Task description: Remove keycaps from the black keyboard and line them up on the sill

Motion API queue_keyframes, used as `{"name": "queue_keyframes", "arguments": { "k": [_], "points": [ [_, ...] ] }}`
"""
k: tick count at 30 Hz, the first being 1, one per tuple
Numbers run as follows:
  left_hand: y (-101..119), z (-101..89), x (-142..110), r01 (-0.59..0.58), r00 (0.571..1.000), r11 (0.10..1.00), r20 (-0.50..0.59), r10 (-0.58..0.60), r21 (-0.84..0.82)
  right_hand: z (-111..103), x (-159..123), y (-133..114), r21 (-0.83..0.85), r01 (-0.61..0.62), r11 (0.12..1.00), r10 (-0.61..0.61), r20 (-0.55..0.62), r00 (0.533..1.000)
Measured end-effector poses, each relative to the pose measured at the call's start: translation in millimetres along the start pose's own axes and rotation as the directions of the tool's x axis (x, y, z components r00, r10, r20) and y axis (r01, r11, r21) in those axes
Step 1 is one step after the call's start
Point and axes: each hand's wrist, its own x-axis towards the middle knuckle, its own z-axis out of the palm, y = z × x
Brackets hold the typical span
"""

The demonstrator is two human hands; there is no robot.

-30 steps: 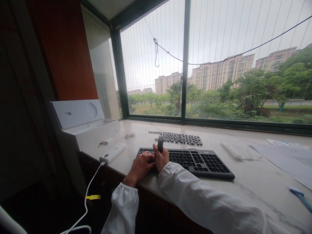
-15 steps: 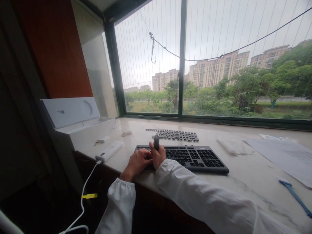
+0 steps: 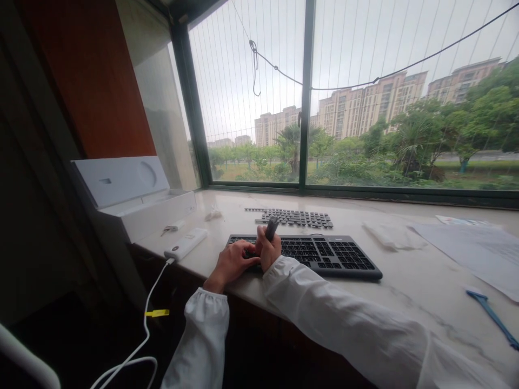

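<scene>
A black keyboard (image 3: 344, 256) lies before me, its keycaps off and the dark switch grid showing. Around a dark, thick-handled tool (image 3: 271, 229) my right hand (image 3: 268, 252) is closed, over the keyboard's left half. The handle sticks up out of the fist and leans right; its working end is hidden. My left hand (image 3: 235, 262) rests on the keyboard's left end, fingers curled together against the right hand. Whatever those fingers pinch, I cannot make out. Behind the keyboard, loose keycaps (image 3: 302, 218) lie in rows on the marble sill.
An open white box (image 3: 158, 216) stands at left, with a white power bank (image 3: 185, 244) and its cable (image 3: 148, 313) in front. Rightward lie a clear plastic bag (image 3: 391, 236), paper sheets (image 3: 470, 254) and a blue tool (image 3: 492, 319). The window frame (image 3: 365, 193) borders the sill.
The tool's handle has tipped to the right in my right hand. Both hands stay at the keyboard's left part; the whole view has shifted slightly.
</scene>
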Motion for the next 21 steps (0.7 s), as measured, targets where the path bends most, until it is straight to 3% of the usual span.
{"name": "queue_keyframes", "arguments": {
  "k": [4,12,16,21],
  "points": [
    [1,0.5,-2,-0.028,0.999,1.0,-0.041,0.029,0.005,0,0,-2,0.072,0.008,0.997,-0.01,0.018,1.0],
    [7,0.2,-9,0.001,0.987,0.994,-0.158,-0.018,-0.106,-2,10,-5,0.088,0.067,0.994,-0.058,-0.101,0.993],
    [6,1.4,-12,-0.025,0.97,0.991,-0.245,-0.008,-0.129,-10,10,-15,-0.026,0.179,0.983,-0.181,-0.066,0.981],
    [5,3.9,-14,-0.099,0.958,0.994,-0.274,0.083,-0.045,-23,15,-27,-0.248,0.318,0.915,-0.338,-0.04,0.94]
  ]
}}
